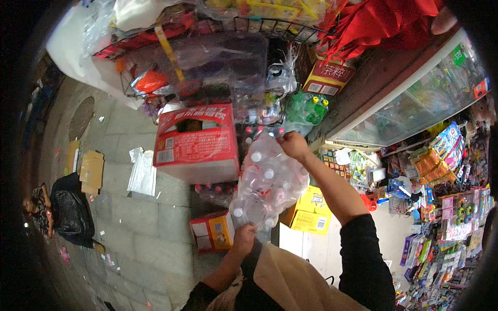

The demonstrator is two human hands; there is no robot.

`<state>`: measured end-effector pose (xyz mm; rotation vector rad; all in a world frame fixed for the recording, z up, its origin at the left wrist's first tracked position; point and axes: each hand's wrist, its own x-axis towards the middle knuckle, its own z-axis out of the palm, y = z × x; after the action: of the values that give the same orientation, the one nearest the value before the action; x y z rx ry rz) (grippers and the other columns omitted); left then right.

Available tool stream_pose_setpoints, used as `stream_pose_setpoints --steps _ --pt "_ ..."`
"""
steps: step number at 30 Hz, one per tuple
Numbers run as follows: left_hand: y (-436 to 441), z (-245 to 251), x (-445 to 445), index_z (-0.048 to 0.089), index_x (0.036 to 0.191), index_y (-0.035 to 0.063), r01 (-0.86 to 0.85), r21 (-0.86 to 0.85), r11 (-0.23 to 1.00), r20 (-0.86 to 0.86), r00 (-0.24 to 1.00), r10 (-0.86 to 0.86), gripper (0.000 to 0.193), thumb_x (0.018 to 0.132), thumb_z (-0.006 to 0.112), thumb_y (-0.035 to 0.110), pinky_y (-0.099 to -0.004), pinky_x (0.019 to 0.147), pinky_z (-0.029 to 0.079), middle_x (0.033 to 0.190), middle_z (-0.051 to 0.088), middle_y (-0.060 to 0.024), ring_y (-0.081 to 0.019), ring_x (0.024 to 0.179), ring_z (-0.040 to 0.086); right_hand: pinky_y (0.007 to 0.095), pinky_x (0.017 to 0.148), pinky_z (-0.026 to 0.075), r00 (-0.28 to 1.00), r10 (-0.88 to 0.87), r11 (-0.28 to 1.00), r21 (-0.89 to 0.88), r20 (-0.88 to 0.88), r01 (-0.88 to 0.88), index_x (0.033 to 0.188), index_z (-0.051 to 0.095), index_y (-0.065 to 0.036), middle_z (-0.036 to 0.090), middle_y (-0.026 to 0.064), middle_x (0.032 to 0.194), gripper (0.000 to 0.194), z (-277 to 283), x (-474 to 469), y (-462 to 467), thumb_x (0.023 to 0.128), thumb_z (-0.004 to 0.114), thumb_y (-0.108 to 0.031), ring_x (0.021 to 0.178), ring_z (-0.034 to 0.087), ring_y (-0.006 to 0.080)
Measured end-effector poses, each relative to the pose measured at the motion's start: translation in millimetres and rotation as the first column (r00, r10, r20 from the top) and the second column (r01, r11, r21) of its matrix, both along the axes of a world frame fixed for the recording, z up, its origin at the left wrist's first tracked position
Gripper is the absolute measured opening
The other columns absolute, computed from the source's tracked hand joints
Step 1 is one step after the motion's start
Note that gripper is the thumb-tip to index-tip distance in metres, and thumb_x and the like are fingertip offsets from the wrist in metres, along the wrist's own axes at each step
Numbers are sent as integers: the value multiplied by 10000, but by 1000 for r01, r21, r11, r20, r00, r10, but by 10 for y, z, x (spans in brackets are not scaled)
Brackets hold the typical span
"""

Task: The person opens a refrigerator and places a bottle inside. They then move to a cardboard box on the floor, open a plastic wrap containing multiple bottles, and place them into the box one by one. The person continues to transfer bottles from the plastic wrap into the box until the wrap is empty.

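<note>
A shrink-wrapped pack of clear plastic bottles (261, 179) with white caps hangs between my hands, close to my body. My left hand (245, 238) grips the near end of its plastic wrap. At the far right corner, my right hand (292, 144) is closed on the wrap. Left of the pack stands a red and white cardboard carton (196, 145) with a dark hand hole. Green bottles (307, 109) with yellow caps, wrapped in plastic, sit beyond my right hand.
A smaller red and yellow box (213, 232) lies left of my left hand, and a yellow carton (313, 210) right of the pack. A glass-topped freezer (412, 93) stands at the right. Wire racks with goods line the far side. Flattened cardboard (92, 172) lies on grey paving.
</note>
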<state>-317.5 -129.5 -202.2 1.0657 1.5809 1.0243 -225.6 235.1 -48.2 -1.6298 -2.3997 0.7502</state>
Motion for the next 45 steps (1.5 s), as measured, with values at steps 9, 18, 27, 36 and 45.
stream_pose_setpoints --steps 9,18,27,36,45 --pt "-1971 953 -755 586 945 39 -239 -374 896 468 786 405 194 843 559 201 -319 651 420 827 566 -35 -163 726 523 295 549 415 892 -336 856 -494 -303 154 804 671 14 600 39 665 341 447 951 -2166 913 635 -306 554 496 139" --pt "-3088 1441 -1181 610 1009 41 -413 -624 664 282 673 684 570 890 538 594 -404 826 462 925 603 -81 -226 852 585 293 516 409 750 -651 455 -851 -117 261 728 595 -56 528 22 610 280 -415 1193 -4309 920 610 -259 517 484 142" --pt "-3874 -284 -1756 560 1285 -3 -173 -730 662 291 797 529 781 899 470 671 -359 715 448 1142 592 -101 -214 861 554 309 503 365 648 -761 392 -809 -18 438 670 564 -66 520 29 608 312 -1797 1035 -5677 925 564 -246 524 459 141" --pt "-3719 -2069 -2009 498 1356 -3 -95 -743 662 227 895 384 871 860 476 713 -449 919 443 1274 554 -184 -317 1102 565 295 462 339 356 -933 263 -784 -58 562 699 581 -80 516 29 585 237 -3343 845 -6171 897 575 -211 495 466 145" --pt "-3537 -3562 -2019 535 1324 -1 -35 -824 566 100 974 205 833 867 475 692 -482 925 424 1278 557 -200 -333 1127 549 361 580 506 960 -261 900 -335 102 280 834 614 -85 650 42 727 112 -5258 1360 -5822 817 650 -189 687 652 214"
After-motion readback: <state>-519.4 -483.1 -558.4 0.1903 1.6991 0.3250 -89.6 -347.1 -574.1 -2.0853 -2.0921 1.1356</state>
